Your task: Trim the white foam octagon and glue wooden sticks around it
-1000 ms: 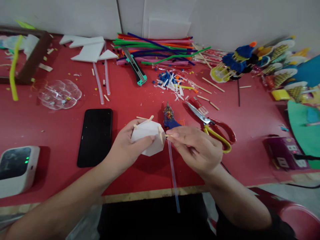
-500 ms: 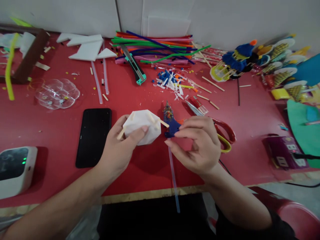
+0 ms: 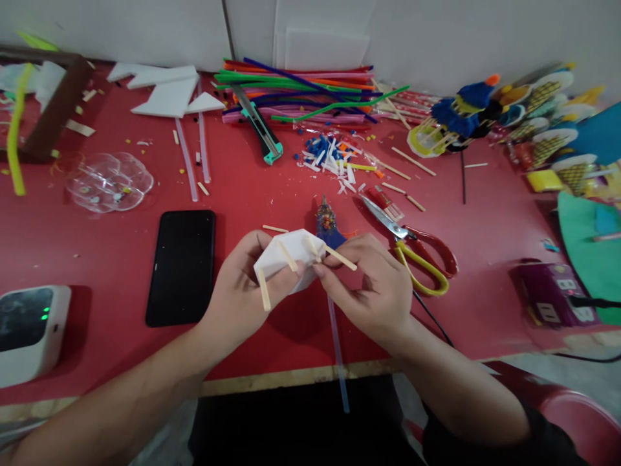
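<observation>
My left hand [image 3: 247, 278] grips a white eight-sided piece [image 3: 291, 246], thumb across its face. Several short wooden sticks stand out from that face; one stick [image 3: 264, 289] points down toward me at the left edge. My right hand [image 3: 371, 281] is closed at the piece's right edge, with thumb and forefinger pinching a wooden stick [image 3: 313, 247] near its end. Another stick [image 3: 342, 257] juts across in front of the right fingers. Behind the right hand lies a blue glue gun [image 3: 327, 223], partly hidden, with a long clear glue stick [image 3: 338, 349] trailing over the table edge.
Red-and-yellow-handled scissors [image 3: 412, 243] lie right of my hands. To the left are a black phone [image 3: 180, 268] and a white device [image 3: 32, 336]. Farther back sit a cutter knife [image 3: 259, 126], pipe cleaners [image 3: 301, 90] and small scraps [image 3: 330, 155] on the red table [image 3: 111, 259].
My right hand has moved left to the white piece and closed on a stick there. The piece has shifted right and tilted, and a stick lying on the table behind it now shows.
</observation>
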The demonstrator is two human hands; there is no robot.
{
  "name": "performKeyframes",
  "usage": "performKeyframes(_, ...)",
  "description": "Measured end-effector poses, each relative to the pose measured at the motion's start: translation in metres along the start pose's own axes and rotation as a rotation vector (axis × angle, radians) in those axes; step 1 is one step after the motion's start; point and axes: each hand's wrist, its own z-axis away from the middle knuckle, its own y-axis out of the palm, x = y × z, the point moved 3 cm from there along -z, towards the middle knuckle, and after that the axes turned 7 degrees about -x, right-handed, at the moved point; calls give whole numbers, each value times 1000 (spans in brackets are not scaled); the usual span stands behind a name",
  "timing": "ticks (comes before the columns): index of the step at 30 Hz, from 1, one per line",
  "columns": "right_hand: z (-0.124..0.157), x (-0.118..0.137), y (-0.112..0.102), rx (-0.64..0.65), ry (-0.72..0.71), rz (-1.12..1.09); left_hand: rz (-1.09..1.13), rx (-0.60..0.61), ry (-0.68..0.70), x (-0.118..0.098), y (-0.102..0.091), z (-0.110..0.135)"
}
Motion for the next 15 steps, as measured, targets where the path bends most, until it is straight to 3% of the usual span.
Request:
performKeyframes(5, 0, 2, -2, -19, -1, 13, -9, -21, 23, -6, 0, 0)
performKeyframes(15, -1, 9, -7, -74, -182, -6, -116, -93, 74, -8, -3, 1)
